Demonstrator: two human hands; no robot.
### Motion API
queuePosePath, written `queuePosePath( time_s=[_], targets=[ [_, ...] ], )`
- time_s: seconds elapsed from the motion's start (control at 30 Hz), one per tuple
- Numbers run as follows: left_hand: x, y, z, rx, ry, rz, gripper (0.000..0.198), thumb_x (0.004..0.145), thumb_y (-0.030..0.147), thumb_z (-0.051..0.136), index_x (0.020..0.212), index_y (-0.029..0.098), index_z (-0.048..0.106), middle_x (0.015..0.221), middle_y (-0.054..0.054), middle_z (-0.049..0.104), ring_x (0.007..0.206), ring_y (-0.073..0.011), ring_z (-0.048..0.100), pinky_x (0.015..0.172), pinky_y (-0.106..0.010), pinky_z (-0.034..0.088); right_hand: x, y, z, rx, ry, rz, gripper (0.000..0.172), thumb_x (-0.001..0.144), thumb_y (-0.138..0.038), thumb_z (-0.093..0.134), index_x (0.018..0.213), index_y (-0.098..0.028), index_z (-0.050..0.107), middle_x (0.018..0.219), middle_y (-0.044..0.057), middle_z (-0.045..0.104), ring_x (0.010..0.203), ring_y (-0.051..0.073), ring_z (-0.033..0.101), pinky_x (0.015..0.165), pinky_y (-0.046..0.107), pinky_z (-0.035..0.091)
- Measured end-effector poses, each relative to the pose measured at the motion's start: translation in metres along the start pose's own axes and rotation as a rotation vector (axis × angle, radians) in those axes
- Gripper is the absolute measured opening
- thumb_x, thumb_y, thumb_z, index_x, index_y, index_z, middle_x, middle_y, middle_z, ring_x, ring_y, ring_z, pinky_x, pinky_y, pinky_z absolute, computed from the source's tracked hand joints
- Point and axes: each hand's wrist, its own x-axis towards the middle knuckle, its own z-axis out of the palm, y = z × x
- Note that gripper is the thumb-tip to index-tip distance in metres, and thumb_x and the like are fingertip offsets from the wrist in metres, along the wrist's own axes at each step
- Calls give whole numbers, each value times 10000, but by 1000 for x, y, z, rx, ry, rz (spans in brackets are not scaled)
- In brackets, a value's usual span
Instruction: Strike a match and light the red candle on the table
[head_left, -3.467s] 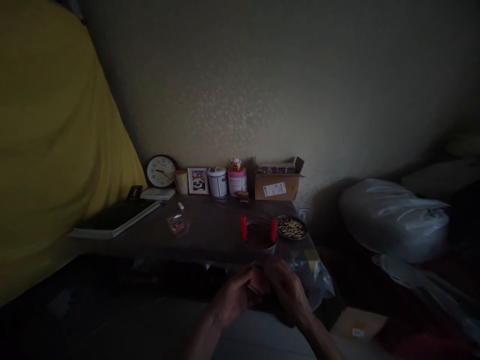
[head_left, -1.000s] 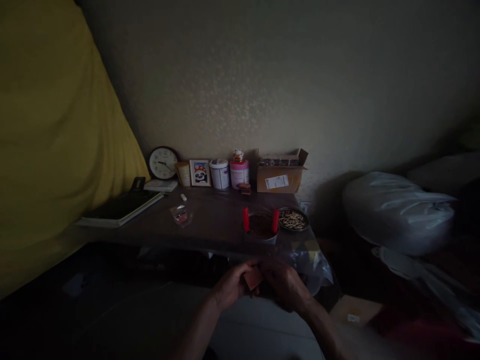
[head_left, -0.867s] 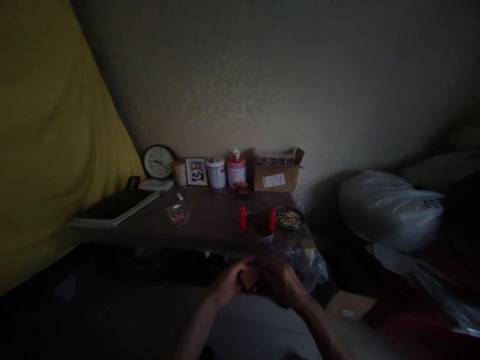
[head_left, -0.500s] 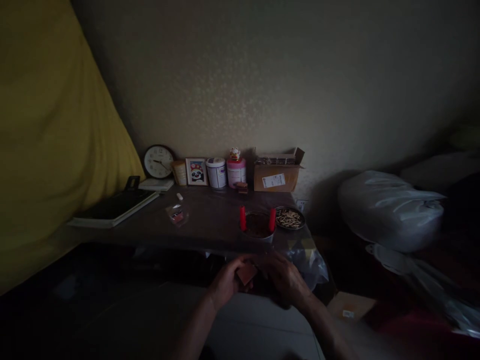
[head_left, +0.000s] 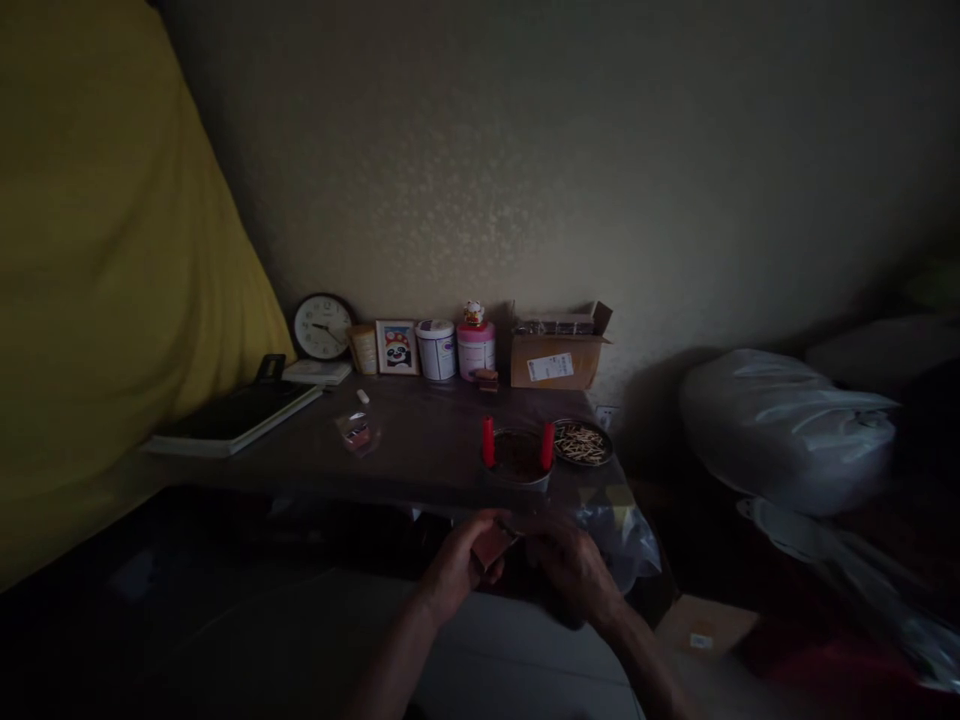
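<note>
My left hand is closed round a small reddish-brown matchbox, held low in front of the table's front edge. Close beside the box, on its right, my right hand has its fingers pinched together. What these fingers hold is too dark and small to make out. Just beyond the hands, on the table, two red candles stand upright at either side of a round metal tin with dark brown filling. To the right of the tin lies a round dish full of matchsticks.
Along the wall stand a clock, a panda picture, two tubs and an open cardboard box. A small clear packet lies left on the table. Right of the table are a white plastic bag and cardboard.
The matchbox has tilted slightly in my left hand. My right fingers have shifted a little beside it. The whole view has moved slightly; the things on the table stay put.
</note>
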Motion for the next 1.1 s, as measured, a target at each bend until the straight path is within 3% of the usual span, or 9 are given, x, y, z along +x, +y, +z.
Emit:
queuePosePath(
  time_s=[0.13, 0.27, 0.63, 0.9, 1.1],
  targets=[
    [1, -2, 1, 16, 32, 69, 280, 770, 341, 520, 962, 158, 609, 820, -59, 641, 536, -115, 529, 404, -218, 334, 1, -10, -2, 162, 71, 137, 114, 793, -230, 531, 806, -202, 641, 751, 11, 657, 711, 168, 620, 657, 265, 497],
    [1, -3, 1, 49, 88, 88, 250, 765, 336, 522, 936, 172, 601, 748, -25, 628, 484, -100, 516, 394, -211, 325, 1, -15, 5, 306, 71, 209, 109, 771, -285, 567, 781, -188, 614, 680, -3, 646, 634, 154, 612, 595, 243, 493],
    [-1, 5, 7, 83, 228, 147, 124, 698, 313, 573, 724, 192, 557, 615, 33, 555, 508, -104, 500, 398, -195, 309, -2, -15, 22, 274, 62, 142, 183, 822, -349, 548, 779, -181, 607, 749, 20, 632, 717, 167, 605, 662, 263, 480],
    [5, 2, 6, 87, 288, 236, 116, 685, 293, 582, 654, 184, 556, 657, 21, 529, 659, -131, 523, 574, -217, 386, -4, -23, 31, 297, 78, 136, 124, 825, -303, 540, 822, -193, 596, 769, 22, 646, 727, 172, 610, 658, 260, 474],
    [9, -3, 2, 99, 293, 269, 100, 693, 287, 547, 693, 191, 576, 673, 13, 547, 703, -154, 532, 638, -240, 395, -3, -30, 38, 251, 95, 16, 35, 811, -205, 543, 797, -209, 574, 792, 8, 632, 755, 157, 599, 686, 244, 451]
  ],
)
